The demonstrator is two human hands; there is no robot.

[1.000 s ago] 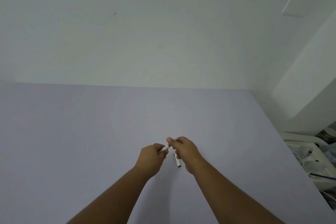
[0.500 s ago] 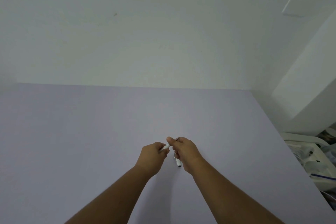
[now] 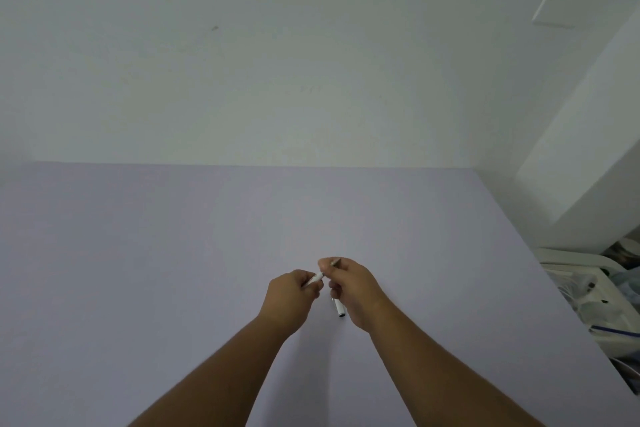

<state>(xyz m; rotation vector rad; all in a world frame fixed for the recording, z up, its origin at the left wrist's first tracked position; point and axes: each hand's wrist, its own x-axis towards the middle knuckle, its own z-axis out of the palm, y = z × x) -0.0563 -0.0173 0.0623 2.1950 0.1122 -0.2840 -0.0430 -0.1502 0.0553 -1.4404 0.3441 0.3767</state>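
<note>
My two hands meet over the lavender table (image 3: 173, 253), a little right of centre. My left hand (image 3: 291, 298) is curled round a slim white pen part (image 3: 316, 278) that points up and to the right. The thumb and forefinger of my right hand (image 3: 353, 291) pinch a small thin piece (image 3: 335, 263) at that part's tip. A second white tube with a dark end (image 3: 338, 308) sticks out below my right hand; whether that hand holds it or it lies on the table I cannot tell.
A white wall stands behind the table, with a wall plate (image 3: 554, 9) at the upper right. Past the table's right edge sits a white bin (image 3: 588, 295) full of clutter. A white slanted block (image 3: 581, 163) rises at the right.
</note>
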